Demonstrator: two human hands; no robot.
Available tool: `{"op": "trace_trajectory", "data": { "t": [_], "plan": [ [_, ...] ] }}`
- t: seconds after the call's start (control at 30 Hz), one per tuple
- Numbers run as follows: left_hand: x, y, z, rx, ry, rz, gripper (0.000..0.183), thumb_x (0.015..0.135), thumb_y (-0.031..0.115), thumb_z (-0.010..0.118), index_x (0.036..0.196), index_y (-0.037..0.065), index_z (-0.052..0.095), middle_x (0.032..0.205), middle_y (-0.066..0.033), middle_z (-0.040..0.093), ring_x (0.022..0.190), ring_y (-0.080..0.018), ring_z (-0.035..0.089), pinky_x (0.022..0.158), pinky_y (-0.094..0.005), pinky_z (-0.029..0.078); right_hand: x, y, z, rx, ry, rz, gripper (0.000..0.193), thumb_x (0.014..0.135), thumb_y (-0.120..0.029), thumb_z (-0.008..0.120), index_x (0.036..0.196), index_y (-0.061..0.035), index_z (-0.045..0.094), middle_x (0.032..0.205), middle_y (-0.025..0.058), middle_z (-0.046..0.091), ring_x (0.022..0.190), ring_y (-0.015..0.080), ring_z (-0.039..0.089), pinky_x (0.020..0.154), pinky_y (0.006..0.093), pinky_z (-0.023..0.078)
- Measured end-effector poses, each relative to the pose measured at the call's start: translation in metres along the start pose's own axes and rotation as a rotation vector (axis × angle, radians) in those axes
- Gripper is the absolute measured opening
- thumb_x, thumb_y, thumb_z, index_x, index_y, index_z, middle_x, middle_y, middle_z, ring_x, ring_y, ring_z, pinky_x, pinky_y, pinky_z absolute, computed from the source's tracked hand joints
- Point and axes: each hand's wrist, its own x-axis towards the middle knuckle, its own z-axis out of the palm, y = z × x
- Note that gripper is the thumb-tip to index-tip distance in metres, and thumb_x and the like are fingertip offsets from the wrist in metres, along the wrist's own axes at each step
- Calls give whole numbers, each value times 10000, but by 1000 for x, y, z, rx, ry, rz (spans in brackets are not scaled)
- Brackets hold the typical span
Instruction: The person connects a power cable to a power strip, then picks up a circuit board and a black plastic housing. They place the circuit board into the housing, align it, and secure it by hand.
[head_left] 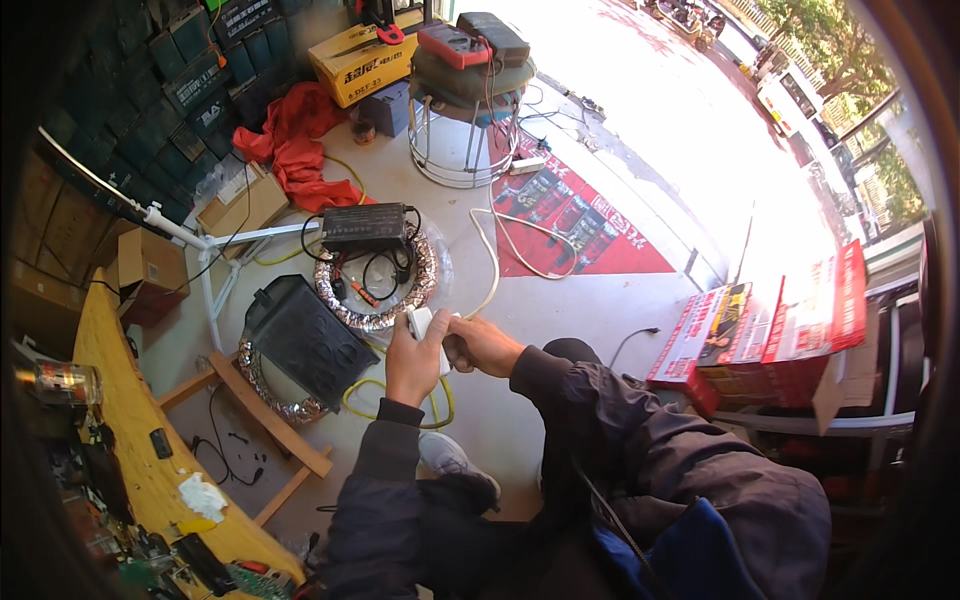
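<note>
In front of my body, both hands are closed around a white power strip (447, 352). My left hand (408, 368) grips it from the left, with the thumb along its upper part. My right hand (487, 346) pinches at its right side, where a white cord (494, 275) runs off over the floor; the fingertips are partly hidden. Just beyond my hands a black charger-like box (365, 228) with black leads rests on a foil-wrapped ring (430, 270). Left of my left hand lies a black plastic case (305, 335).
Ahead stands a wire-legged stool (465, 150) bearing a red multimeter (455, 45). Red cloth (297, 150) and a yellow box (365, 65) lie at the far left. A cluttered yellow-topped bench (140, 430) borders the left; red cartons (740, 330) stand right. Yellow cable (447, 410) loops near my shoe.
</note>
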Motion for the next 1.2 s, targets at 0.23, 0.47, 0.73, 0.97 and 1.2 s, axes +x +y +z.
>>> {"op": "trace_trajectory", "data": {
  "t": [0.23,0.47,0.73,0.97,1.2],
  "plan": [
    [-79,55,12,-130,137,-257,830,916,579,725,1382,-53,457,1210,-279,663,1123,-406,661,948,-437,515,-75,-48,32,-46,41,313,457,1050,-470,581,893,-42,619,681,20,522,586,133,474,560,308,387],
    [-62,176,32,-38,7,-249,786,921,520,749,1401,-28,454,1241,-242,651,1139,-359,653,965,-420,509,-135,-129,25,307,208,271,372,1041,-425,624,1112,-62,668,895,-23,622,758,99,561,696,277,470],
    [29,253,108,56,-49,-295,696,965,446,710,1416,-20,458,1238,-206,633,1117,-297,639,964,-397,507,-119,-236,-66,532,145,301,309,1011,-319,682,1124,-32,685,924,30,678,776,124,647,695,282,534],
    [96,342,191,-149,80,-671,428,978,325,684,1236,6,561,1118,-126,635,971,-207,627,847,-343,529,-113,-341,-161,456,71,436,375,993,-327,695,1121,23,662,909,104,674,762,177,684,653,305,592],
    [152,406,213,-94,39,-1001,588,1009,541,603,1161,-21,681,1032,-98,712,867,-200,685,748,-335,553,-100,-399,-204,291,-148,494,542,969,-550,627,1083,-23,681,756,75,642,565,181,640,495,302,527]
  ]
}}
